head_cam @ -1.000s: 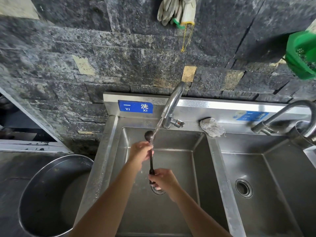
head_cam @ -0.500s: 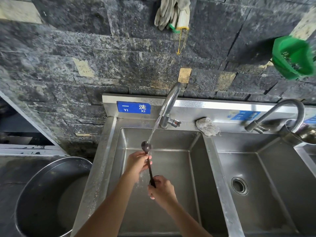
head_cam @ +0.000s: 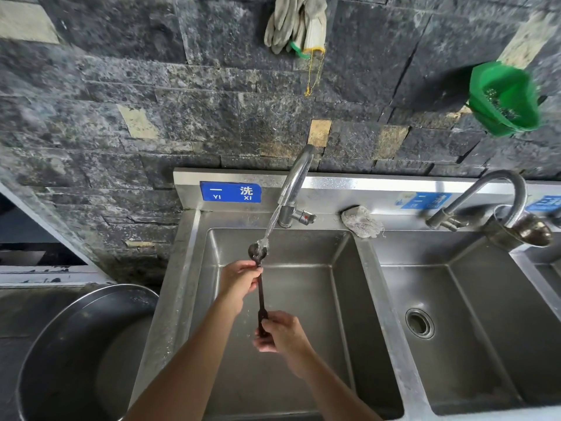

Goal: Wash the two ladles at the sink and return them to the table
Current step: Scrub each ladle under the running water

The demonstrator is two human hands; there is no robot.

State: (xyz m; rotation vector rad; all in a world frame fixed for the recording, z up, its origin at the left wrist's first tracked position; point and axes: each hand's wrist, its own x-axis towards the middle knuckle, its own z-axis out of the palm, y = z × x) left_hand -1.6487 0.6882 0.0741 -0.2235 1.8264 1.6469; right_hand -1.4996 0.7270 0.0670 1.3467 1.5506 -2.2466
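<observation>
Ladle (head_cam: 260,294) handle end gripped in right hand (head_cam: 282,332); left hand (head_cam: 239,279) curled round shaft near bowl. Long axis 12–6 o'clock, bowl at 12.

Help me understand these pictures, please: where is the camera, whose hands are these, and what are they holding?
There is no machine here. A person wears one wide-angle camera on the head, and every picture comes from it, looking down at their own bare arms. They stand at a steel sink. The left hand grips a dark ladle just below its bowl, and the right hand holds the end of the handle. Water from the faucet runs onto the bowl. A crumpled cloth lies on the sink's back ledge, and a large metal pot stands to the left. Gloves and a green basket hang on the stone wall. Only one ladle is in view.
</observation>
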